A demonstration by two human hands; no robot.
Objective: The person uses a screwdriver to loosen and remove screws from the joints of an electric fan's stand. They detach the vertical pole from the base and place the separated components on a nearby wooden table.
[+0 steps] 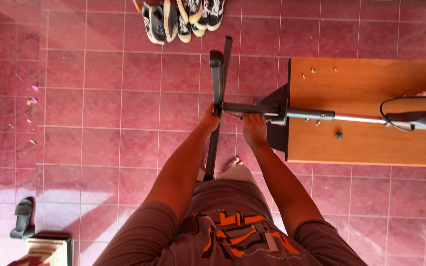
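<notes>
**Ana:** Head view first, starting close in: what is nearest?

**Ben:** A brown shirt with an orange print, then two bare forearms reaching forward over the red tiled floor. One bare foot shows between the arms.

**Ana:** And the hands?

**Ben:** The left hand is wrapped around a long dark crossbar where it meets a dark tube. Its fingers curl over the bar's far side, so how tightly they press I cannot tell. The right hand sits just beside it, against the underside of that tube, fingers bunched together at the tube; whether they pinch something small is too fine to see.

**Ana:** Where does the tube lead?

**Ben:** It runs right, into a silver pole lying across a wooden table, with a dark plate at the table's edge. A black cable loops near a grey handle part. Small screws lie loose on the wood.

**Ana:** Farther out?

**Ben:** Shoes lined up at the top, a dark sandal at lower left.
</notes>
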